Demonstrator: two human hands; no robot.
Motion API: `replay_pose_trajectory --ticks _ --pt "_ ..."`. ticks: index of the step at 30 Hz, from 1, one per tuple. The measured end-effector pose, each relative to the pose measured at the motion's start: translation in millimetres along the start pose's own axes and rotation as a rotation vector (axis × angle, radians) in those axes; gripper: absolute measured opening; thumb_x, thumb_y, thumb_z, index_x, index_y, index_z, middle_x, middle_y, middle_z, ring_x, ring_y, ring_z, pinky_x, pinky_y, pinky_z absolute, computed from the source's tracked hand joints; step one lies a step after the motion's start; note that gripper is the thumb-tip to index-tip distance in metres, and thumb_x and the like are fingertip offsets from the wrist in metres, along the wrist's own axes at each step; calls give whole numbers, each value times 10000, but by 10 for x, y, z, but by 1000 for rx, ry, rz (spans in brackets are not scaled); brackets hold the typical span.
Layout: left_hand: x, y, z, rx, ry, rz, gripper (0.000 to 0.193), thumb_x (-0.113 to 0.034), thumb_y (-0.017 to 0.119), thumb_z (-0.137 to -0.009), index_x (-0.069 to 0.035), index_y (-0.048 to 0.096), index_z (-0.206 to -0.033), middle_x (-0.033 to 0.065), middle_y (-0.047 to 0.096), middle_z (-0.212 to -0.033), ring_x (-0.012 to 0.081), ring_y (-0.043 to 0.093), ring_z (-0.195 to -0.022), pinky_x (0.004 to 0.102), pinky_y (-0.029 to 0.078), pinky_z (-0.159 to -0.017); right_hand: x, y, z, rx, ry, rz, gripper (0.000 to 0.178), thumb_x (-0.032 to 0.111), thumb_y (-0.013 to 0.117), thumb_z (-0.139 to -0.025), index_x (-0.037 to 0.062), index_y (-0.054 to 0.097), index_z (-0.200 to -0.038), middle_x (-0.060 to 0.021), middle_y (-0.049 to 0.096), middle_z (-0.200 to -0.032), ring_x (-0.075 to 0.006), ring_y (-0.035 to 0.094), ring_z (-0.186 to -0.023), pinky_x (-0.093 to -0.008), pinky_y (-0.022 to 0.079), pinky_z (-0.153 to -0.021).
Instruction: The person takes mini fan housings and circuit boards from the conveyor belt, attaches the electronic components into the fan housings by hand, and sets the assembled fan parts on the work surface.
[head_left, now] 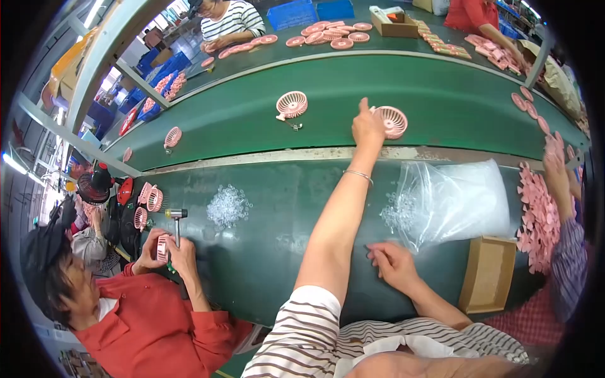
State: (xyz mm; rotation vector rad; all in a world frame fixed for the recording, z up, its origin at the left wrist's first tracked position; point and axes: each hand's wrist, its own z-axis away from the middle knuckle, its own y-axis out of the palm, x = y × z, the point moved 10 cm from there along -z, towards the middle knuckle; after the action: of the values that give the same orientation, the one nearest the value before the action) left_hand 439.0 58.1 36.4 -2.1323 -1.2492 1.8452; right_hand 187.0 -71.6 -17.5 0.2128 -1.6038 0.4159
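My left arm stretches over the bench to the green conveyor. There my left hand point(367, 129) is closed at the left edge of a round pink slatted fan housing point(395, 122), index finger pointing away; its grip is partly hidden. My right hand point(394, 266) rests low over the bench, fingers loosely bent and apart, with nothing visible in it. Just beyond it lie small clear rings point(398, 213) beside a clear plastic bag point(463, 198) of whitish contents. Another pink fan housing point(292, 104), with small metal parts beside it, sits farther left on the belt point(227, 113).
A cardboard tray point(487, 277) stands right of my right hand, near piled pink parts point(537, 217). Clear rings point(228, 206) lie on the left of the bench. A red-sleeved co-worker point(151, 315) at left holds a pink part and a hammer point(177, 217). Others work across the belt and at right.
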Motion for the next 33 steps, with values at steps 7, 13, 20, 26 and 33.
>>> replay_pose_trajectory --ticks 7,13,20,26,33 --pt "549 -1290 -572 -396 101 -268 265 -95 530 -779 -134 640 -1017 130 656 -868 316 627 -808 398 495 -723 65 -94 -46 30 36 -34 167 -7 510 -850 11 616 -977 -66 587 -767 -101 555 -576 -214 439 -498" --pt "2051 -1529 -1286 -100 -279 30 419 -190 590 -802 -90 539 -1206 63 654 -798 95 576 -577 229 421 -446 113 -23 -98 36 10 -1 163 -2 528 -839 16 620 -972 -68 586 -734 -107 558 -572 -219 435 -497" --pt "2053 -1103 -1460 48 -428 -219 419 -324 691 -635 -97 676 -987 77 685 -803 222 646 -835 340 471 -813 135 9 -58 28 18 14 152 9 540 -840 23 624 -966 -66 590 -738 -126 571 -591 -228 444 -521" --pt "1749 -781 -1257 -14 -419 255 154 -113 622 -733 8 665 -818 107 658 -678 180 640 -559 290 526 -514 145 -77 -48 -51 -57 88 136 10 548 -835 23 619 -949 -66 588 -742 -133 563 -608 -236 426 -510" --pt "982 -284 -916 134 -304 195 234 -207 646 -771 5 654 -868 89 646 -695 166 627 -562 294 511 -540 140 -84 -37 -54 -57 97 134 16 554 -824 17 624 -938 -78 594 -727 -141 574 -599 -241 440 -508"
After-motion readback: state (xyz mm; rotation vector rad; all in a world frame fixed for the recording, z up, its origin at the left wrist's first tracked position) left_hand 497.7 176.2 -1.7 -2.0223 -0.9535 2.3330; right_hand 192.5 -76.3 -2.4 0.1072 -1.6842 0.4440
